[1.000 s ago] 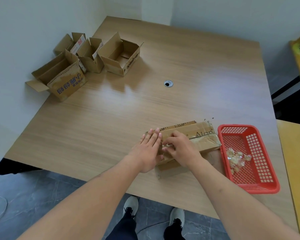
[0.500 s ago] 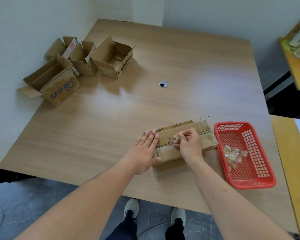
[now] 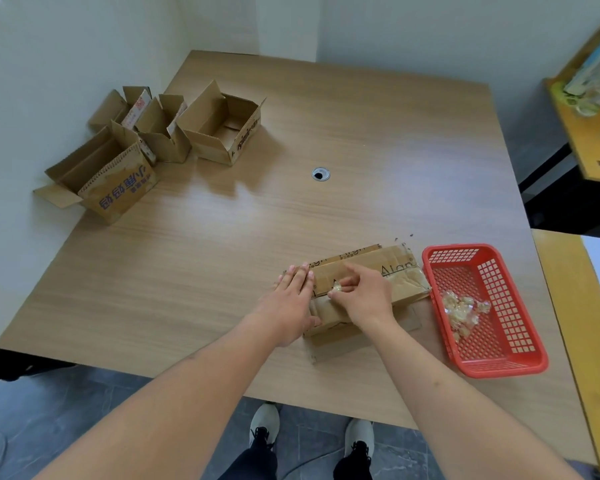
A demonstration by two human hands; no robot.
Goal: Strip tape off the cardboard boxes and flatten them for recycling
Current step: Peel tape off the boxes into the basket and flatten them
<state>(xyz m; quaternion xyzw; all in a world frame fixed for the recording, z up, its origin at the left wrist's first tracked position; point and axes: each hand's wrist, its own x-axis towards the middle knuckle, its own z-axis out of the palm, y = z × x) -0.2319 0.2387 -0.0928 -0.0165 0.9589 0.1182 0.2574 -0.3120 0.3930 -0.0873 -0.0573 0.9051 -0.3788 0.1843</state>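
Since half a second ago the right hand point(image 3: 362, 296) has slid leftward along the flattened box point(image 3: 364, 275), pinching a wad of clear tape point(image 3: 337, 288); the left hand point(image 3: 291, 299) lies with straight fingers pressing the box's nine-o'clock end against the bench point(image 3: 222, 254); the box sits at five o'clock, beside the red basket point(image 3: 520, 367); cardboard looks light, stiff; tape thin, clingy, likely best gripped at its lifted end.

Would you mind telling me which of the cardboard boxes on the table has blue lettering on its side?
The box with blue lettering is the front one of the group at the table's far left corner, nearest the table edge. The others there show plain or dark-printed sides.
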